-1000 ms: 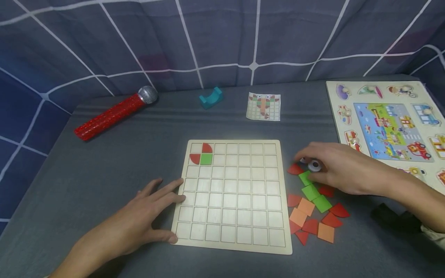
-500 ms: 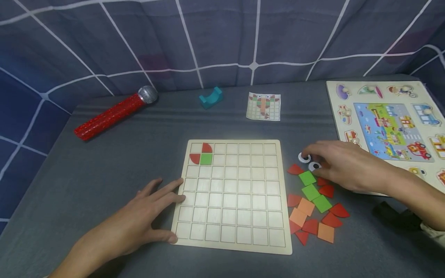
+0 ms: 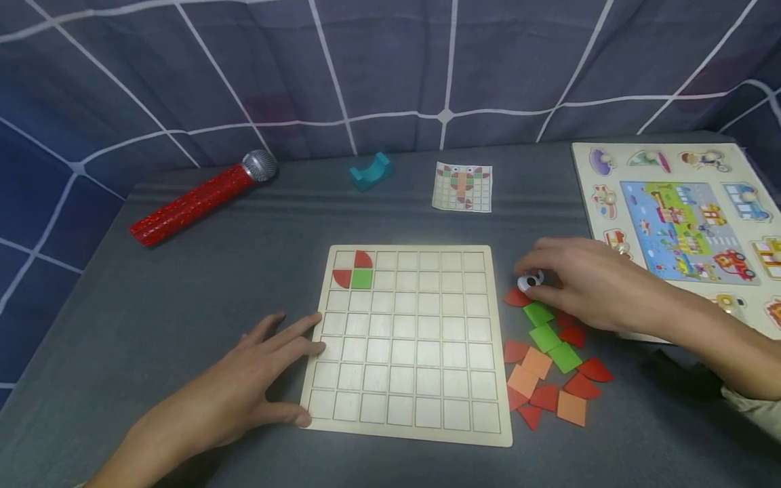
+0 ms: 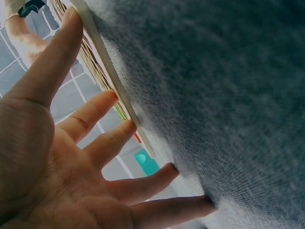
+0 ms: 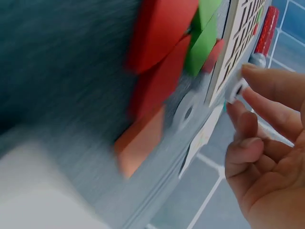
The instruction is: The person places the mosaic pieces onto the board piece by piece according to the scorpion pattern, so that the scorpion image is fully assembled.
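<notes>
Head view: right hand [image 3: 586, 285] pinches a white eye disc [image 3: 528, 282] with black pupil between thumb and index finger, grip narrow, position just off the right edge of the gridded board [image 3: 421, 439] and close to a red quarter piece [image 3: 517, 297]. Disc is round, equal across both ways; pupil side faces up toward the camera. Left hand [image 3: 238, 386] spread wide, thumb at the board's near left corner, fingertips along its left edge. Board lies flat and roughly square, left and right sides running away from the person; two red quarters and one green square sit in its far left corner. Loose green squares [image 3: 546, 337] form a slanting row, near end toward the right. Microphone [image 3: 192, 205] lies diagonally, silver head pointing to the far right. Left wrist view: thumb, index and middle fingertips meet the board's edge; the other two reach the table cloth. Right wrist view: held disc appears tilted, nearly edge-on, its apparent long axis roughly vertical; a second eye disc [image 5: 188, 111] lies on the cloth, apart from the fingers.
</notes>
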### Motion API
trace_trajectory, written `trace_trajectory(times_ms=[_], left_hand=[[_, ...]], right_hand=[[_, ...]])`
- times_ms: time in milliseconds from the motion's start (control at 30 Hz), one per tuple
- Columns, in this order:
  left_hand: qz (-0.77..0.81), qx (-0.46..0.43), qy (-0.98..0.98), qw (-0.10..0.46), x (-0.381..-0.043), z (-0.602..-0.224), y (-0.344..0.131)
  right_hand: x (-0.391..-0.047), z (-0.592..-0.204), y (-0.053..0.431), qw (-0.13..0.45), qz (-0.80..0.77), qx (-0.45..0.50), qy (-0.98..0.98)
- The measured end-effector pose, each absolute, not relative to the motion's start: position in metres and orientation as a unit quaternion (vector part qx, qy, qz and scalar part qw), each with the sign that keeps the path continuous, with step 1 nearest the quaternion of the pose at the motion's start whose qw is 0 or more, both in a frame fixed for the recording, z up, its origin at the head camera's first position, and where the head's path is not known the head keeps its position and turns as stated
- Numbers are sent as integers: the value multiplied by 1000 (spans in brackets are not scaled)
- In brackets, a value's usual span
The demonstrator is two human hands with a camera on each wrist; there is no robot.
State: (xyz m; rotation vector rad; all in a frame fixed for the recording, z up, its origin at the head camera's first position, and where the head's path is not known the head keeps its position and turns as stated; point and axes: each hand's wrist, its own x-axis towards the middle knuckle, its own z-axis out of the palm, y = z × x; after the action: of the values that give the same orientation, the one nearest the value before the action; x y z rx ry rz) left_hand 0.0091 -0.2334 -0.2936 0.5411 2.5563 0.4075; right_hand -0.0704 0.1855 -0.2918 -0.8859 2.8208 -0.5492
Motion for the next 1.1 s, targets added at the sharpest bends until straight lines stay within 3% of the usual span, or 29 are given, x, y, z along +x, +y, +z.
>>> trace_trajectory(times_ms=[667, 1100], left_hand=[[153, 206, 938, 231, 9, -294, -233], [149, 196, 938, 245, 7, -294, -233]], right_hand=[[-120, -291, 68, 42, -232, -409, 882], [-134, -295, 26, 95, -190, -413, 886]])
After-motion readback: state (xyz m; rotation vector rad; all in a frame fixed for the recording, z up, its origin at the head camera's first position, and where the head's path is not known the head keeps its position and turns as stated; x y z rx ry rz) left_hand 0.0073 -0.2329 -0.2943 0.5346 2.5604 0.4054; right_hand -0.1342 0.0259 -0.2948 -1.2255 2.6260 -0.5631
